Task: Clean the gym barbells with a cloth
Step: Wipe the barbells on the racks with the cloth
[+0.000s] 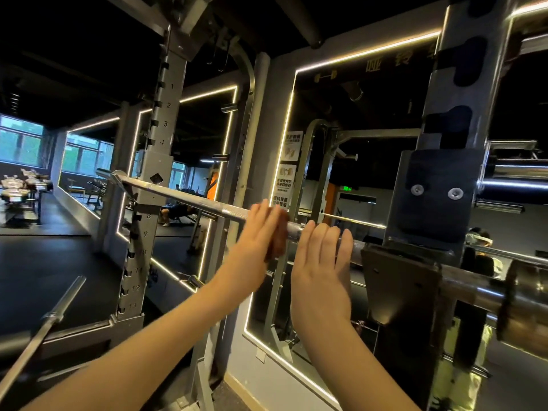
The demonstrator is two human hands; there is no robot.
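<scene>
Wiping is under way near the middle of the frame: the left hand presses a brown cloth against the racked barbell, fingers straight and close together. The right hand rests on the bar just beside it, fingers straight and slightly apart. I judge the long stretch toward the left not yet wiped, and 1 more bar waits at lower left.

I count two grips, my left grip and right grip; one brown cloth; and two barbells that I can make out plainly, the racked barbell and the loose barbell.
</scene>
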